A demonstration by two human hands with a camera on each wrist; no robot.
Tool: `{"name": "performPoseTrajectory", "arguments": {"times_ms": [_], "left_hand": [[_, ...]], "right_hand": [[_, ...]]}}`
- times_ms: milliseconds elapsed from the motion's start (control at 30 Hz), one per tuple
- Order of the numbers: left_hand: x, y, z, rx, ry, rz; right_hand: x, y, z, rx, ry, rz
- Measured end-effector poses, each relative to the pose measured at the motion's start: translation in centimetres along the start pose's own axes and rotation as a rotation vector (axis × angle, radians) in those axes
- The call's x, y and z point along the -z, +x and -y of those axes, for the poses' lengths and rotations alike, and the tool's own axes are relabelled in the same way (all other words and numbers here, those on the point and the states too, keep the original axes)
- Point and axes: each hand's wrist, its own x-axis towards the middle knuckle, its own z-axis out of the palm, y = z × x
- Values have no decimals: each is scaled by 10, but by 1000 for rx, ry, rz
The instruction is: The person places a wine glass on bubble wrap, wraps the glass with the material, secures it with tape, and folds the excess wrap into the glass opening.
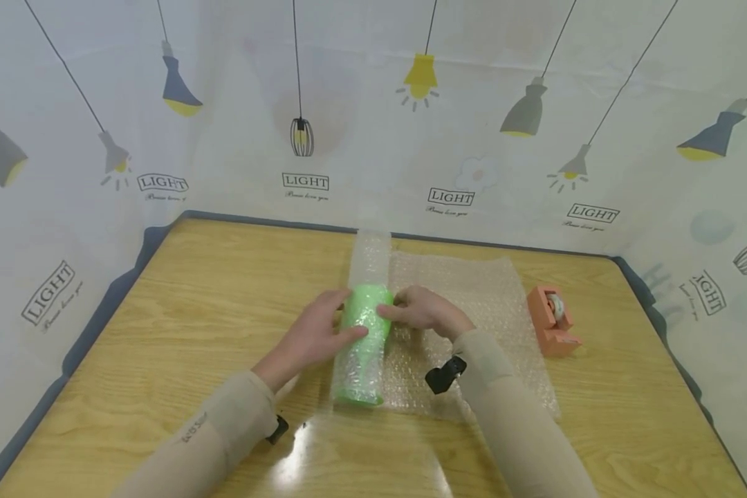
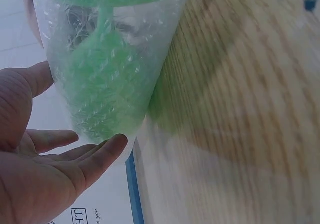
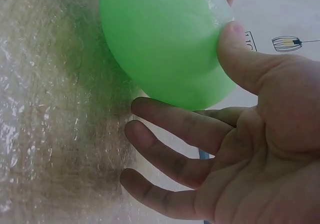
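A green goblet (image 1: 369, 311) lies on its side, partly rolled in clear bubble wrap (image 1: 364, 366). In the left wrist view its stem (image 2: 106, 19) shows through the bubbles. My left hand (image 1: 317, 332) holds the wrapped goblet from the left, thumb over the top and fingers at its side. From the right, my right hand (image 1: 426, 310) grips the bowl. Its thumb (image 3: 235, 42) presses the bare green surface in the right wrist view, while the fingers (image 3: 180, 129) reach below the bowl, beside the wrap.
More bubble wrap (image 1: 473, 297) spreads flat over the wooden table (image 1: 224, 304) to the right. At its right edge stands a salmon-pink tape dispenser (image 1: 549, 321) with a roll of tape. Lamp-patterned cloth (image 1: 373, 138) walls the table's back and sides.
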Motion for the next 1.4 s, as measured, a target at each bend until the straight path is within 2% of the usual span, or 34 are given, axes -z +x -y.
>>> {"name": "performPoseTrajectory", "arguments": {"times_ms": [300,600,800,1033,1200,1400], "left_hand": [[-2,0,-7,1,66,-9],[-2,-3,-13,-27,172,-30],[-5,-3,-15,-9,211,-39],[-7,-3,-17,-20,197,-67],[-11,-1,-15,-18,197,-81],[-14,1,-16,-15,217,-92]], "right_hand": [[0,0,-2,19,25,26],[-5,5,-4,26,66,56],[-5,4,-2,35,27,-6],[-4,1,0,49,-25,-76],[-1,-2,1,69,-108,-125],[0,-10,1,72,-89,-212]]}}
